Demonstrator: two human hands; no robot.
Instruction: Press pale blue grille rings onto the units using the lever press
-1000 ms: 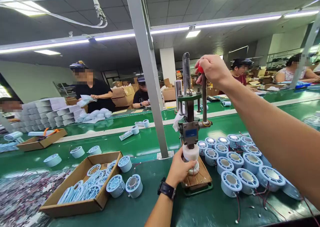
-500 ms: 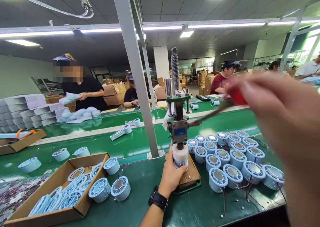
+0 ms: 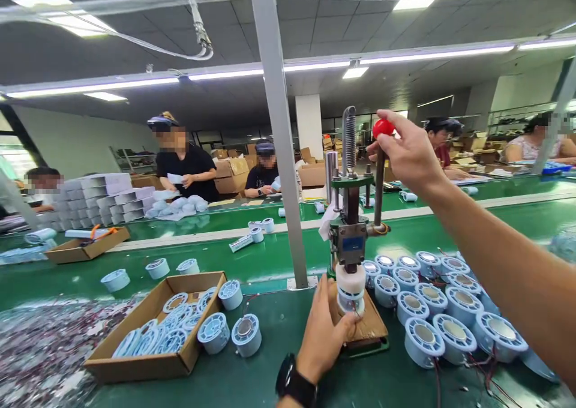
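A hand press [image 3: 351, 243] with a blue label stands on the green bench. Under its white pressing head [image 3: 350, 279] sits a light blue round housing [image 3: 350, 303] on a brown base plate [image 3: 371, 318]. My left hand [image 3: 324, 327], wearing a black watch, rests beside the housing with thumb and fingers spread around its left and front side; the thumb is at its lower edge. My right hand [image 3: 405, 147] is closed on the red ball knob [image 3: 383, 129] of the press lever [image 3: 379, 186], which points nearly straight up.
Right of the press stand several blue housings [image 3: 423, 335] with trailing wires. At left lie an open cardboard box [image 3: 144, 369] of blue rings and a heap of wired parts [image 3: 49, 342]. A grey post [image 3: 285, 156] rises behind. Several people work across the belt.
The lever has swung from slanting right to nearly upright, and my right hand has moved away from the camera with it. My left fingers have loosened around the housing. The view has shifted left.
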